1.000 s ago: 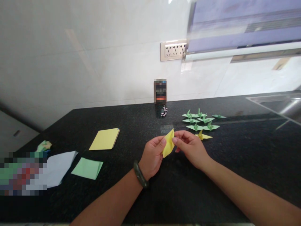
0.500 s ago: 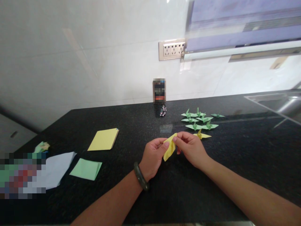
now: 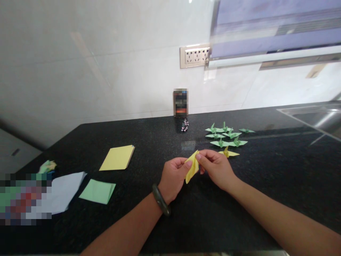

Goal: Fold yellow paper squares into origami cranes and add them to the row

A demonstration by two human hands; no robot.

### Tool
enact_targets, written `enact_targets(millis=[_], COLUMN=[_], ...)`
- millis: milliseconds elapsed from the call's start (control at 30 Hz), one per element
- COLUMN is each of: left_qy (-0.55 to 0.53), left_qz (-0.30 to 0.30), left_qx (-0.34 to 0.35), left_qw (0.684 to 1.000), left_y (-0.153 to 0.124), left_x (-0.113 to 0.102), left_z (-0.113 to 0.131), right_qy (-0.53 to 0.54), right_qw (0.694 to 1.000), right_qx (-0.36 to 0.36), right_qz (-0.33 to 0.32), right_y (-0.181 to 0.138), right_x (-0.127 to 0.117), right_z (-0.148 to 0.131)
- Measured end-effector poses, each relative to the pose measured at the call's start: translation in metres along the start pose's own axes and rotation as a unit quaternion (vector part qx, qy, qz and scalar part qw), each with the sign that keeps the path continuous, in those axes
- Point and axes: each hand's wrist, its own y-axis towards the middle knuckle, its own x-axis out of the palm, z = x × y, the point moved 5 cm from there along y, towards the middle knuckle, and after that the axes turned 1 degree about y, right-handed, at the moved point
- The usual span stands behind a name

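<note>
lengthwise, yellow paper point(image 3: 192, 171) slants up rightward, left hand point(image 3: 172, 178) and right hand point(image 3: 217, 166) both pinching it

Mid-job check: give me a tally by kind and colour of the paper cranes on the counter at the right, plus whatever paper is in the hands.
Green paper cranes: 7
Yellow paper crane: 1
Folded yellow paper, held by the left hand and right hand: 1
Total: 9
</note>
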Motion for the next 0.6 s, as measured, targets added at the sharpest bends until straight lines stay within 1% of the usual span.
enact_targets(millis=[167,500,600], left_qy=[0.046,0.029,0.028], left_qz=[0.029,0.04,0.045], left_qx=[0.021,-0.001,0.0], left_qw=[0.998,0.999,0.999], left_y=[0.0013,0.0001,0.0], left_x=[-0.0044,-0.0038,-0.0045], left_z=[0.0002,-0.0001,0.0004], right_qy=[-0.009,0.003,0.02], right_qw=[1.0,1.0,0.999], right_qx=[0.003,0.017,0.02], right_qz=[-0.009,-0.009,-0.021], right_y=[0.0001,-0.0011,-0.0013], right_x=[0.0004,0.0019,0.0037], right_z=[0.0032,0.001,0.0001])
